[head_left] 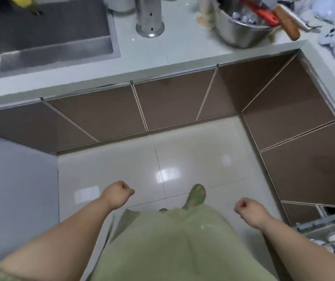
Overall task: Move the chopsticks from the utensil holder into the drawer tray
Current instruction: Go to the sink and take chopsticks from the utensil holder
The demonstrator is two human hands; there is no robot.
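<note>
at the far left, the steel sink [47, 35] is sunk into the pale countertop [162, 57], with something yellow at its top edge, too blurred to name. just right of the sink stands the utensil holder [150, 17], a perforated steel cylinder on a round foot, upright on the counter; its top is cut off by the frame, so i cannot tell whether chopsticks are in it. below the counter edge runs a row of brown cabinet fronts [174, 102], all closed along this side.

lower down, the left hand [120, 192] hangs over the glossy tiled floor [203, 155], fingers curled into a loose fist, gripping nothing. between the two forearms is a light green garment [172, 244], and a foot in a green sandal [196, 196] shows past its hem.

the right hand [247, 208] is likewise clenched and empty, held over the floor, well apart from the counter. up on the counter right of the holder sits a steel bowl [241, 31] filled with utensils, among them a red one and a wooden handle [288, 25] sticking out over the rim. further right lie crumpled plastic bags [332, 37]. at the bottom right corner, a pulled-out drawer [328, 228] shows a metal rack inside; its contents are blurred.
</note>
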